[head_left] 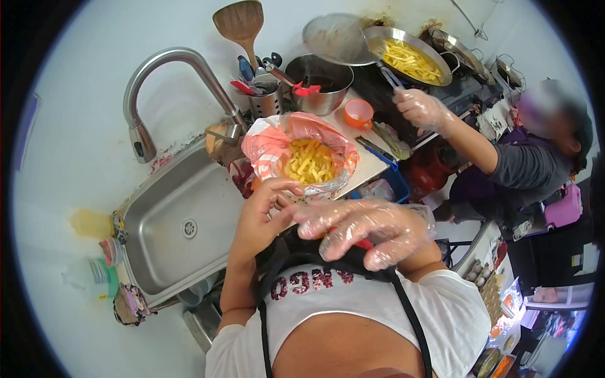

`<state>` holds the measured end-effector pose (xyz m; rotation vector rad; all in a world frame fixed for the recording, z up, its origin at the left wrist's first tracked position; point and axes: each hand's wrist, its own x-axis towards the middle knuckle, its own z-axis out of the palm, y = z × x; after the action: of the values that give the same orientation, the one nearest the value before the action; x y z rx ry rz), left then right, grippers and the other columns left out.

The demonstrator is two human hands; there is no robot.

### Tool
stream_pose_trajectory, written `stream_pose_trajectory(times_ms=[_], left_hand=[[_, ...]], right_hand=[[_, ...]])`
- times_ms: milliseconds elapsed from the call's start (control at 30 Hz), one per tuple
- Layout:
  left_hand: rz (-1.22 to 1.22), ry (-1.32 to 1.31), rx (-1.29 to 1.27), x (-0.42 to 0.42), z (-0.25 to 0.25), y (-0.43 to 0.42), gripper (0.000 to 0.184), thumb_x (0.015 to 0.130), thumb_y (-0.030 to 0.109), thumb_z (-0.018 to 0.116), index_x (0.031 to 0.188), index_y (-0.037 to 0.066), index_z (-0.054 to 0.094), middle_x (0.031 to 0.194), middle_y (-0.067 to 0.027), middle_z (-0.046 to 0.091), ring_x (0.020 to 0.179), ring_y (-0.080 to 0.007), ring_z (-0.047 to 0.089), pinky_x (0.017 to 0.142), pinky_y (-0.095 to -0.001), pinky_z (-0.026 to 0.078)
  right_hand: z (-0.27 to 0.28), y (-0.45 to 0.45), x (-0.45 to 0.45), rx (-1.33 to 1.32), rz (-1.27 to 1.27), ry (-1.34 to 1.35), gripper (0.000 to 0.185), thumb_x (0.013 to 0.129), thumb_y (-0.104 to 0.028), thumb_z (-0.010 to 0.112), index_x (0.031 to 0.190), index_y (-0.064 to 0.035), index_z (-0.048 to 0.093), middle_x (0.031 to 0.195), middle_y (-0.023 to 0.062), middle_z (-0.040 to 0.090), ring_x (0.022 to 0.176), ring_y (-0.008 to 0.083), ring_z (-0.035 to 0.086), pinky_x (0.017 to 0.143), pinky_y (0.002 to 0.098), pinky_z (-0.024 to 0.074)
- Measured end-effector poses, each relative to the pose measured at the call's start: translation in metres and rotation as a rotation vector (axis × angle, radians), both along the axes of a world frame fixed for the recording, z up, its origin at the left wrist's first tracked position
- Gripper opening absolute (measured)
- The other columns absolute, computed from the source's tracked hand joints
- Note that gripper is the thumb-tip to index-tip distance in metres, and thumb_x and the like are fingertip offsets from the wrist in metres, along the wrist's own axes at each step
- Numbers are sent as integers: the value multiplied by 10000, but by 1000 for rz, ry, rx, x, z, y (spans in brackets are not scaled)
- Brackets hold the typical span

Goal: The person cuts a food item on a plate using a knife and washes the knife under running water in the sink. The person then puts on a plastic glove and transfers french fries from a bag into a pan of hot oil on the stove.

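My left hand [268, 205] is bare, its fingers loosely bent and apart, near the front rim of a bag-lined container. My right hand [372, 230] wears a clear plastic glove. Its fingers are spread and appear to hold nothing; the fingertips come close to my left hand. Just beyond both hands, raw potato fries [309, 162] lie inside a red-and-white plastic bag [268, 142] with its mouth folded open. A small red thing [363, 243] shows partly behind my right hand; its kind is hidden.
A steel sink [167, 252] with a tall faucet [135, 94] is at left. Behind the bag stand a utensil holder [266, 104], steel pot [315, 104] and orange cup [358, 113]. At right, a co-worker's gloved hand [422, 110] holds tongs [391, 77] by a pan [444, 77] of fries.
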<state>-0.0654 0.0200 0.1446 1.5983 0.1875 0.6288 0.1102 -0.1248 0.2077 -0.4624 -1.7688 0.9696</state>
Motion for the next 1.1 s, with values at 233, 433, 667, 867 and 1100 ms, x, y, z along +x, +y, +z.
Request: stream_pose_trajectory(times_ms=[233, 433, 667, 867, 1100], left_hand=[[-91, 51, 367, 1, 10, -8, 181, 843, 60, 612, 1022, 35, 616, 994, -92, 633, 779, -172, 609, 703, -277, 492], [-85, 36, 411, 2, 5, -11, 159, 832, 35, 599, 990, 28, 612, 952, -90, 639, 766, -179, 607, 698, -284, 492], [88, 134, 254, 10, -2, -14, 149, 842, 64, 594, 985, 25, 607, 944, -94, 635, 748, -168, 601, 692, -286, 484], [-53, 61, 317, 15, 11, -14, 169, 837, 65, 606, 1000, 22, 605, 960, -95, 639, 727, -166, 601, 672, -280, 481], [-12, 60, 481, 16, 12, -14, 112, 839, 40, 603, 948, 14, 592, 890, -95, 624, 712, -177, 609, 649, -278, 482]], right_hand=[[0, -6, 1, 48, 96, -158, 371, 897, -241, 585, 1201, -28, 584, 1337, 193, 445, 1272, 389, 381, 1079, 533, 219], [-6, -10, 5, -4, 97, -184, 373, 892, -244, 588, 1206, -42, 585, 1333, 189, 450, 1274, 387, 377, 1091, 545, 182], [-5, -12, 10, -26, 12, -267, 377, 884, -252, 593, 1201, -47, 592, 1353, 174, 447, 1289, 379, 374, 1096, 553, 159], [-5, -16, 16, 10, 12, -153, 380, 880, -263, 599, 1190, -44, 603, 1338, 177, 469, 1280, 380, 388, 1088, 543, 191], [-12, -13, 12, 9, 35, -142, 379, 888, -271, 593, 1199, -53, 587, 1317, 175, 481, 1282, 362, 384, 1107, 536, 123]])
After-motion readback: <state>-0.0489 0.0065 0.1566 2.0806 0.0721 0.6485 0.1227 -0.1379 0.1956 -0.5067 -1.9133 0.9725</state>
